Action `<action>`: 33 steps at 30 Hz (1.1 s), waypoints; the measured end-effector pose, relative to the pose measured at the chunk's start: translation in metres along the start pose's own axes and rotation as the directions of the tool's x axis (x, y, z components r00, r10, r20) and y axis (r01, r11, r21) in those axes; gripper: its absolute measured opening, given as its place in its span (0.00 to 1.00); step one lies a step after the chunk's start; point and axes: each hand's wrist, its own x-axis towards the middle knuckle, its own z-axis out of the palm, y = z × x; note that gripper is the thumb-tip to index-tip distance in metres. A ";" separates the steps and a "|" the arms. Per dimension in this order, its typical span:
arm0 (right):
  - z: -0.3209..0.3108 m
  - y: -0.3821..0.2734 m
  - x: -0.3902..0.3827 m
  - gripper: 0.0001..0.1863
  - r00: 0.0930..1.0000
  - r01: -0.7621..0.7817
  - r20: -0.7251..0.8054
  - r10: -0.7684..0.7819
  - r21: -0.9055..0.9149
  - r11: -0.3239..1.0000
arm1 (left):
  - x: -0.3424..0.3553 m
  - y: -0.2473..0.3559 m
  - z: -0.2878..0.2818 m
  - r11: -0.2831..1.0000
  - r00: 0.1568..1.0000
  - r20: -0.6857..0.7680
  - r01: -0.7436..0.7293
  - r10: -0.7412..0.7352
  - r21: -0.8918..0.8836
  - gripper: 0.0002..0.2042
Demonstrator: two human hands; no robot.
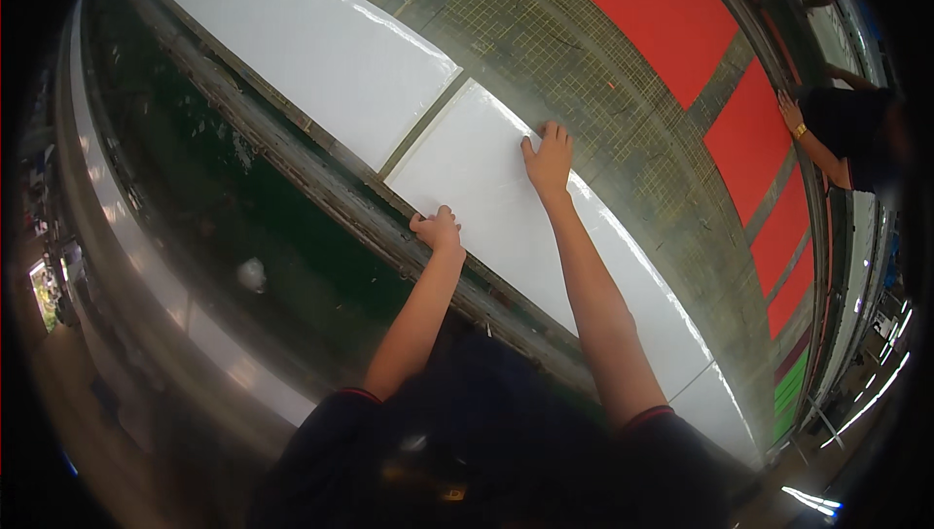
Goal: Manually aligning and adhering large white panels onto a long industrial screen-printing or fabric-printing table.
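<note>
A glossy white sheet (486,179) lies flat along the near side of a long worktable. My left hand (438,229) is at its near edge, fingers curled and closed on that edge; the fingertips are partly hidden. At the far edge of the same sheet rests my right hand (551,161), thumb and fingers apart, touching the rim. A second white sheet (302,43) lies beyond it to the left, separated by a narrow dark gap.
Yellow grid lines cover the table's dark surface (623,130). Several red sheets (671,18) and a green one (790,398) line the opposite side. There a co-worker's hand (790,113) with a yellow wristband touches a red sheet. A worn rail (282,155) borders my side.
</note>
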 end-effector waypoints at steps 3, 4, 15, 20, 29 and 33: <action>0.001 0.008 0.009 0.17 0.987 -0.079 0.139 0.076 0.019 0.997 | -0.008 -0.001 0.002 0.998 0.997 0.034 0.070 -0.070 0.008 0.33; 0.001 0.011 0.009 0.17 0.988 -0.087 0.133 0.084 0.018 0.996 | -0.009 -0.002 0.004 0.998 0.997 0.040 0.067 -0.068 0.017 0.33; -0.017 -0.001 0.008 0.13 0.976 0.127 0.158 -0.149 0.139 0.982 | 0.058 -0.037 -0.024 0.886 0.929 -0.186 -0.223 0.319 0.406 0.13; -0.035 -0.010 -0.003 0.10 0.966 0.184 0.160 -0.205 0.136 0.974 | 0.050 -0.040 -0.020 0.833 0.877 -0.193 -0.318 0.440 0.453 0.11; -0.026 -0.003 -0.004 0.10 0.987 0.137 0.071 -0.147 0.126 0.983 | 0.046 -0.027 -0.034 0.918 0.931 -0.095 -0.324 0.352 0.229 0.12; -0.015 -0.008 0.003 0.13 0.992 0.111 -0.064 -0.106 0.073 0.991 | 0.043 -0.016 -0.044 0.912 0.935 -0.073 -0.318 0.347 0.261 0.14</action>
